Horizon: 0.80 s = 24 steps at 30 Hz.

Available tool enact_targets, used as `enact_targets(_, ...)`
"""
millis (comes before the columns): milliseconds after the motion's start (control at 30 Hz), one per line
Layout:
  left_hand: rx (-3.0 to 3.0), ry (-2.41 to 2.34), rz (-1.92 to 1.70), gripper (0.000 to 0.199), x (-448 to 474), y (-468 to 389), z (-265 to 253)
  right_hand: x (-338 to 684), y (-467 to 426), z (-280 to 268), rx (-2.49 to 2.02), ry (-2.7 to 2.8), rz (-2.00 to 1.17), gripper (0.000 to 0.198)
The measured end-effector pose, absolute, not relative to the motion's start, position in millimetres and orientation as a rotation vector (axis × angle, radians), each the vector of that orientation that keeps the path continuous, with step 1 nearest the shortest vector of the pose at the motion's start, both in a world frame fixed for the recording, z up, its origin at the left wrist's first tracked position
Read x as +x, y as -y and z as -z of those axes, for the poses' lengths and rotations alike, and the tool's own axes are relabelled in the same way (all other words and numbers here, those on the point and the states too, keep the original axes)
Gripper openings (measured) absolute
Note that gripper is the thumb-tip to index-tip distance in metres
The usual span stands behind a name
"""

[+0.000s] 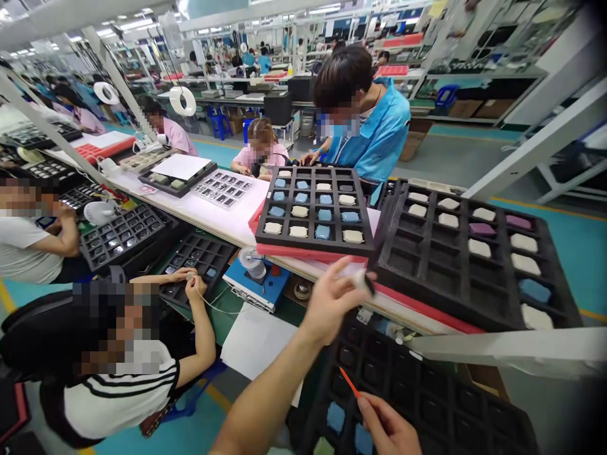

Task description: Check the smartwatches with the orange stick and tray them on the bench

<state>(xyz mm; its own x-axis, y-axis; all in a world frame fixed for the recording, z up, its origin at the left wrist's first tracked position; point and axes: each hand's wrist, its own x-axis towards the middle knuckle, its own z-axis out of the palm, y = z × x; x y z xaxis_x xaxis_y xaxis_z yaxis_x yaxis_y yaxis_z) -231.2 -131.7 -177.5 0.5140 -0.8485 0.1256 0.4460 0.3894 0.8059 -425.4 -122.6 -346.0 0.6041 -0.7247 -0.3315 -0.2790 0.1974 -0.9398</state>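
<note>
My left hand [332,300] reaches up over the front edge of the raised shelf, its fingers closed on a small white case with a dark face [364,283], slightly blurred. Beyond it lies a black tray [310,235] holding cream and blue cases, resting on red foam. Lower down, my right hand [389,428] pinches a thin orange stick [349,382]. That stick is over a black compartment tray [427,404] with dark pieces and blue cases [336,417] in it. To the right, another black tray [446,265] carries cream, purple and blue cases, with several bare compartments.
A co-worker at the left [118,354] handles a small piece over a dark tray [194,259]. Near it stand a blue box [258,294] with a white container on top and white paper [258,344]. A person in blue [379,136] is behind the shelf. White frame bars [531,148] cross the right side.
</note>
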Motion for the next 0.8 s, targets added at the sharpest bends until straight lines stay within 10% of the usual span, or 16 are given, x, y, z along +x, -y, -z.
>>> enact_targets(267,0.756,0.165,0.939,0.059,-182.5,-6.1,270.1,-370.5,105.5,296.4,-1.683,-0.824,0.491,0.059)
enact_targets(800,0.556,-0.075,1.094,0.037,-182.2,-12.7,254.2,-324.3,95.7,248.9,-2.028,-0.596,0.594,0.038)
